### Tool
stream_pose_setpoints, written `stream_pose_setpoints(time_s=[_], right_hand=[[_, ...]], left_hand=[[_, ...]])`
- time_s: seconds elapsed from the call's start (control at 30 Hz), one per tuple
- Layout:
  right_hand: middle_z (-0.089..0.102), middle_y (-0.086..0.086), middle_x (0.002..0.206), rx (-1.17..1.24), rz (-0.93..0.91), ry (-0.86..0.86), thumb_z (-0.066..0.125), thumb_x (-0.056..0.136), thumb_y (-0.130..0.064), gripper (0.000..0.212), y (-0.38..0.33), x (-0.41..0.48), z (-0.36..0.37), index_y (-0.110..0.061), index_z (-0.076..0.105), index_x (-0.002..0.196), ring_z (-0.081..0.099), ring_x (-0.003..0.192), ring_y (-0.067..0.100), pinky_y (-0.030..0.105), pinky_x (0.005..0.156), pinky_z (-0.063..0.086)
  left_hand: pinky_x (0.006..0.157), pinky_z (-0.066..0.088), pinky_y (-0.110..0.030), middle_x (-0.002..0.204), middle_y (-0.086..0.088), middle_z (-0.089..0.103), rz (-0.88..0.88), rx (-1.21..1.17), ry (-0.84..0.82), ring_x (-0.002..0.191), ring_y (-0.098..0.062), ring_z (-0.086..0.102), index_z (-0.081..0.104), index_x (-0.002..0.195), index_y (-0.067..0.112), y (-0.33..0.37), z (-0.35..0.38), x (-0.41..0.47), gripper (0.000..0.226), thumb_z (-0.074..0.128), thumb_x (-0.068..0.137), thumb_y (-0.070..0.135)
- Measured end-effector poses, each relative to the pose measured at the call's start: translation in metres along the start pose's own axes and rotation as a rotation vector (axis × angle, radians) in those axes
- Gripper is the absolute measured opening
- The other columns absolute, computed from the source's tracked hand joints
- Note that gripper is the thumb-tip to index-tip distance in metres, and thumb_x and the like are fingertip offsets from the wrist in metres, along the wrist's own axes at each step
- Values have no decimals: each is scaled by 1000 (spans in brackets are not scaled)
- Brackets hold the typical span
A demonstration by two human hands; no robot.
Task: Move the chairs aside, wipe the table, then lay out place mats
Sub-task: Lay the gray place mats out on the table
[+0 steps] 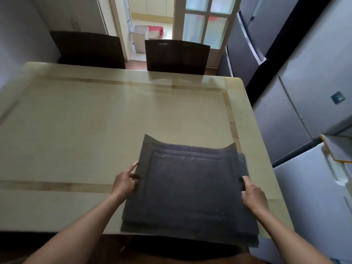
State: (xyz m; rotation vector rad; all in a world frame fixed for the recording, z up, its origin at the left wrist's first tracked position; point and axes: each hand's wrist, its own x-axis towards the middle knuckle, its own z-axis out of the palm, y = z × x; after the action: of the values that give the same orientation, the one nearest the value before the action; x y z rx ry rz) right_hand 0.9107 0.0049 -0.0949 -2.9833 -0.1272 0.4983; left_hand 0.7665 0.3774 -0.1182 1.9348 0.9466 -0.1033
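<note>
A stack of dark grey woven place mats (190, 191) lies at the near right of the beige table (95, 121), its near edge hanging over the table's front. My left hand (124, 181) pinches the left edge of the top mat. My right hand (252, 193) grips the mat's right edge. The top mat's far corners curl upward. Two dark chairs stand at the far side, the left chair (87, 49) and the right chair (177, 56), both close to the table.
Grey and white refrigerators (297, 103) line the right side close to the table's edge. Beyond the chairs is a doorway with a white bin (140, 36) and a glass-paned door (205, 21). A dark seat shows under the table's near edge.
</note>
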Motion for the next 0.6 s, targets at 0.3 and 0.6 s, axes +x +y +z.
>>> stream_pose_setpoints(time_s=[0.3,0.6], right_hand=[[67,24,99,348,-43,308,62,84,-1,14,-105,-26,-31,1,60,98,63,90,40,32,67,40],[68,28,96,558,-92,372,64,82,0,14,-255,-58,-35,4,61,96,63,88,41,35,68,44]], left_hand=[[57,54,-18,90,-10,69,114,-192,142,66,-15,64,64,114,9,8,-108,24,36,59,84,-10],[44,42,-2,85,-9,68,95,-274,369,41,8,56,70,102,11,-19,-265,44,27,60,83,-6]])
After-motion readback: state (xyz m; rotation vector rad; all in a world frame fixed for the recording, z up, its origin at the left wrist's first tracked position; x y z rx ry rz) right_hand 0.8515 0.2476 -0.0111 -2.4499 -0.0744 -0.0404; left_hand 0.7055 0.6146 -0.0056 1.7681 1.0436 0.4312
